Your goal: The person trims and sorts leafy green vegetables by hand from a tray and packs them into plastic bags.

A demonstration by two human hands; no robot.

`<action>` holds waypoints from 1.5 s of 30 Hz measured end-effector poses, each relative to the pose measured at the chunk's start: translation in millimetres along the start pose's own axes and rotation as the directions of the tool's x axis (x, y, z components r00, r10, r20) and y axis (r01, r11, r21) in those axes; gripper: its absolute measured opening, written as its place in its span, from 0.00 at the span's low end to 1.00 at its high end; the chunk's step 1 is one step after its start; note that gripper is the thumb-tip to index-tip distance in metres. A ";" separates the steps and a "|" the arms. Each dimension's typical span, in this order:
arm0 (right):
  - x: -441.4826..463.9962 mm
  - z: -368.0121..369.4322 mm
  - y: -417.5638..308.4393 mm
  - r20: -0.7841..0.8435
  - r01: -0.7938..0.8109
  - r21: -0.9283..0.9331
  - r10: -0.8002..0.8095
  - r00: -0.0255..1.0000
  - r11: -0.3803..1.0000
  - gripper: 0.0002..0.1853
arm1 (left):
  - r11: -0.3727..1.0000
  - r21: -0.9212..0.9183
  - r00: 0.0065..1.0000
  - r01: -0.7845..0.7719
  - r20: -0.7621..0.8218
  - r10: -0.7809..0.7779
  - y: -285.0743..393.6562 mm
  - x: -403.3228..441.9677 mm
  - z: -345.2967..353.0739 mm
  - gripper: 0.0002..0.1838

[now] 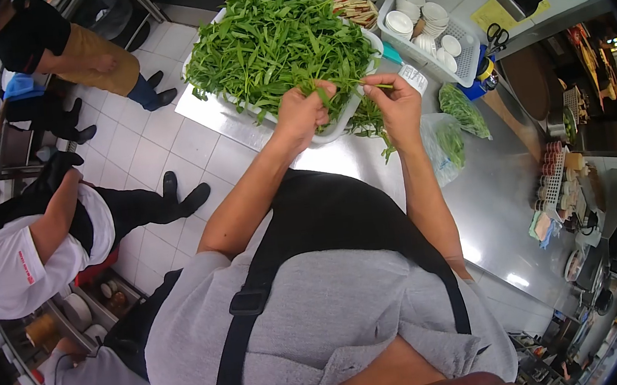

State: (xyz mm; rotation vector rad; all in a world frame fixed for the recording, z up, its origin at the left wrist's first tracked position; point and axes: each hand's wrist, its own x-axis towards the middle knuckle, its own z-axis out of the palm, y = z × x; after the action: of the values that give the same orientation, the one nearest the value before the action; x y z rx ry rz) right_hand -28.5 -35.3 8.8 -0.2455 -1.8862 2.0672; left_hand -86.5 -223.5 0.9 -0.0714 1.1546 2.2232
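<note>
A white tub [329,135] on the steel counter is heaped with long-leaved greens [276,44] that look like water spinach. Over the tub's near edge, my left hand [305,114] is closed around a sprig of the greens, leaves poking out by its thumb. To its right, my right hand [396,106] pinches a thin green stem [378,85] between thumb and fingertips. Leafy ends reach across the gap between both hands. Below my right hand, more loose greens [367,121] lie beside the tub.
Right of the tub stands a grey plastic basket [468,45] of small white cups. Bagged greens [463,110] and another clear bag [444,148] rest on the steel counter [504,208]. Scissors [496,37] lie near the wall. Several people stand on the tiled floor to the left.
</note>
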 end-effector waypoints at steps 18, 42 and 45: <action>-4.3 1.1 -2.5 0.011 -0.183 0.534 0.210 0.978 0.825 0.07 | 0.981 0.148 0.987 -0.125 0.116 0.108 -10.5 -5.9 9.1 0.20; 5.1 -10.5 9.4 0.110 -0.133 -0.296 0.172 0.979 0.946 0.07 | 0.966 0.225 0.990 -0.128 -0.024 0.137 34.4 -14.0 -24.8 0.17; 4.1 -7.0 3.6 0.151 -0.096 -0.230 0.133 0.980 0.968 0.07 | 0.946 0.319 0.999 -0.047 0.019 0.043 21.1 -18.9 -19.0 0.18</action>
State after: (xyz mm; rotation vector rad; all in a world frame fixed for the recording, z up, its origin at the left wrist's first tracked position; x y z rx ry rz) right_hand -30.3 -27.5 4.9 -0.2482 -2.2571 2.0026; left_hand -87.2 -256.3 10.5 0.1028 1.5084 2.0419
